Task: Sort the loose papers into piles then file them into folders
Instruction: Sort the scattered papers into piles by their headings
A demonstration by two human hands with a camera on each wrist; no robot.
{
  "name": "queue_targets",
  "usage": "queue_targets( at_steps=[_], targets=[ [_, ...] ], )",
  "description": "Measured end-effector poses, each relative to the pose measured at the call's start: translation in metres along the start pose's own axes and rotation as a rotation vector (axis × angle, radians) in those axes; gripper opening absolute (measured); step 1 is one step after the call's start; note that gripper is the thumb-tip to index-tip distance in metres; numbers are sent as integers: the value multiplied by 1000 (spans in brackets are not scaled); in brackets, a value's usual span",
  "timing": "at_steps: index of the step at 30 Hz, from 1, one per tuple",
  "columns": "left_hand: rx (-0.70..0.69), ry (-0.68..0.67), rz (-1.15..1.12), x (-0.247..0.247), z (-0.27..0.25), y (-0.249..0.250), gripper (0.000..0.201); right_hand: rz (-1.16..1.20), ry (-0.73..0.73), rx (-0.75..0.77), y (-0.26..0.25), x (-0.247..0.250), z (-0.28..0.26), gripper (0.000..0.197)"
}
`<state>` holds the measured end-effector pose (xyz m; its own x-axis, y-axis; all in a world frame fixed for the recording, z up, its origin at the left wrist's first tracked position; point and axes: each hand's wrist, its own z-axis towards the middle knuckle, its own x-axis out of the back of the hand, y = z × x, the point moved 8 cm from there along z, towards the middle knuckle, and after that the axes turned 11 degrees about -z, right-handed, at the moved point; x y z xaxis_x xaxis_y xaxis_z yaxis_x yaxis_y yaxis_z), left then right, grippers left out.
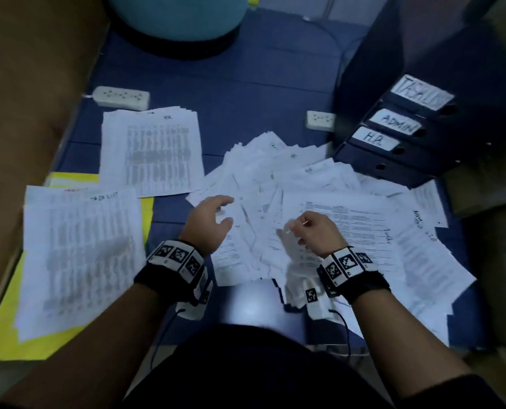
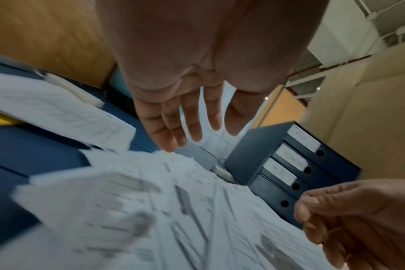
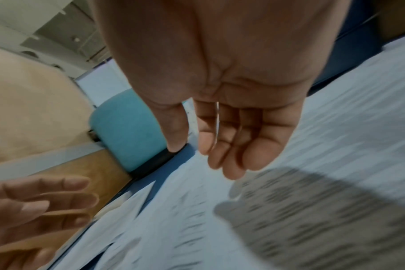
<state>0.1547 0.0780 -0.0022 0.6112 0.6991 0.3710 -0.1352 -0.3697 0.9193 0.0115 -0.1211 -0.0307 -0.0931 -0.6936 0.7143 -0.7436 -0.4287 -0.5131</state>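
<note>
A loose heap of printed papers (image 1: pixel 305 199) is spread across the blue floor mat in the head view. My left hand (image 1: pixel 229 210) hovers over the heap's left edge with fingers spread and holds nothing; the left wrist view shows the same left hand (image 2: pixel 192 135) empty. My right hand (image 1: pixel 297 228) is just above the middle of the heap, and in its wrist view the right hand (image 3: pixel 201 160) has relaxed, empty fingers. One sorted pile (image 1: pixel 151 152) lies at the far left. Another pile (image 1: pixel 80 255) rests on a yellow folder (image 1: pixel 7 329). Dark box files (image 1: pixel 408 143) labelled TASK LIST, ADMIN and H.R. stand stacked at the right.
Two white power strips (image 1: pixel 122 97) (image 1: pixel 319 121) lie on the blue mat (image 1: pixel 246 93) beyond the papers. A teal round seat (image 1: pixel 181 16) stands at the back. Brown panels (image 1: pixel 24 98) wall in the left side, and cardboard boxes (image 1: pixel 499 202) the right.
</note>
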Motion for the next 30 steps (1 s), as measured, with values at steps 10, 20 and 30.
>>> queue_targets(
  at_steps=[10,20,30],
  targets=[
    [131,-300,278,-172,7,3,50,-114,178,-558,216,90,-24,72],
    [177,-202,334,-178,2,16,56,60,317,-151,206,128,-31,15],
    [-66,-228,140,-137,30,100,94,157,283,161,131,185,-68,21]
  ],
)
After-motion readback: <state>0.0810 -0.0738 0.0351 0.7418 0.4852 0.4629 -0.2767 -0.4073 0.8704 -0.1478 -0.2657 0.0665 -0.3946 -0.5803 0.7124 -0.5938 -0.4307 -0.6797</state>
